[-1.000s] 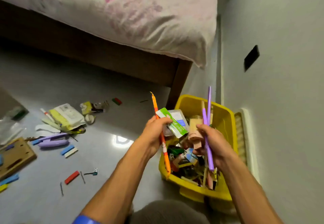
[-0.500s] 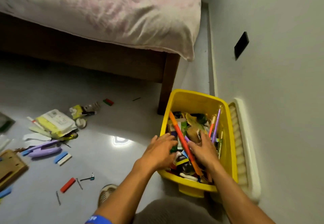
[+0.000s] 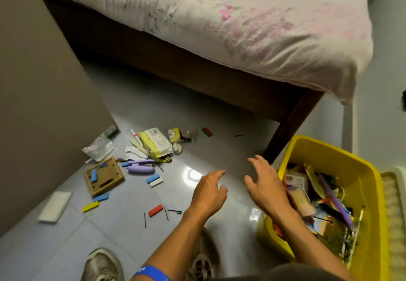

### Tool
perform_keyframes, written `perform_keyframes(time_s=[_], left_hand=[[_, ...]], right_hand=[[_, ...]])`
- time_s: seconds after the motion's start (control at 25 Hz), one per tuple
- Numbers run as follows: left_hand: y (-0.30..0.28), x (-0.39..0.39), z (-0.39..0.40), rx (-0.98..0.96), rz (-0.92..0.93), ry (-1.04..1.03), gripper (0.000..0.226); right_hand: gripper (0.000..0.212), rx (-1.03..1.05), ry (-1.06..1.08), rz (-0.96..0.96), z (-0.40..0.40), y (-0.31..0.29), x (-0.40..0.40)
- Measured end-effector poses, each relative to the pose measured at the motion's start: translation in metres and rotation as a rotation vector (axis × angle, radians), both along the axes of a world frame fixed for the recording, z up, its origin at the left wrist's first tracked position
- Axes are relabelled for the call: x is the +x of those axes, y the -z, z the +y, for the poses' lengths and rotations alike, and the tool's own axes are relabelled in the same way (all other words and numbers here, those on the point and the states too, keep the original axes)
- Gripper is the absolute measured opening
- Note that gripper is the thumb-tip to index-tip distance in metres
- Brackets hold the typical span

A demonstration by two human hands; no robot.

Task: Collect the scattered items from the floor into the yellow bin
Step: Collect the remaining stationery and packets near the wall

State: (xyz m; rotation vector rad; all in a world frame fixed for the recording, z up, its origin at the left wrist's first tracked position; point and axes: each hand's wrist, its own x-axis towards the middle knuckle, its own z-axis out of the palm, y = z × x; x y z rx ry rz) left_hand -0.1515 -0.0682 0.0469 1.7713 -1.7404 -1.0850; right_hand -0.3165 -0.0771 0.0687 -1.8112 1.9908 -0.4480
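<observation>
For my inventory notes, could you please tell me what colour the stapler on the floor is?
The stapler is pale purple, lilac; the head view shows it clearly.

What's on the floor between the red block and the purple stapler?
In the head view, a blue block and a white block lie side by side between the red block and the purple stapler.

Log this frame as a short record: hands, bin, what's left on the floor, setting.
left hand: open, empty, above the floor
right hand: open, empty, beside the bin rim
yellow bin: on the floor by the wall, crowded with items
left on floor: purple stapler, red block, wooden board, yellow packet
setting: bed behind
</observation>
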Motion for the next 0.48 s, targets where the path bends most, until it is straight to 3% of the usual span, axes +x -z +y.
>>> perform_keyframes(time_s=[0.2,0.48], left_hand=[[0.046,0.063,-0.05,0.096,-0.005,-0.147,0.057],[0.116,0.068,-0.153,0.154,-0.047,-0.034,0.065]], right_hand=[[0.057,0.224,-0.085,-0.048,-0.074,0.056,0.046],[0.064,0.396,-0.019,0.013,-0.196,0.144,0.025]])
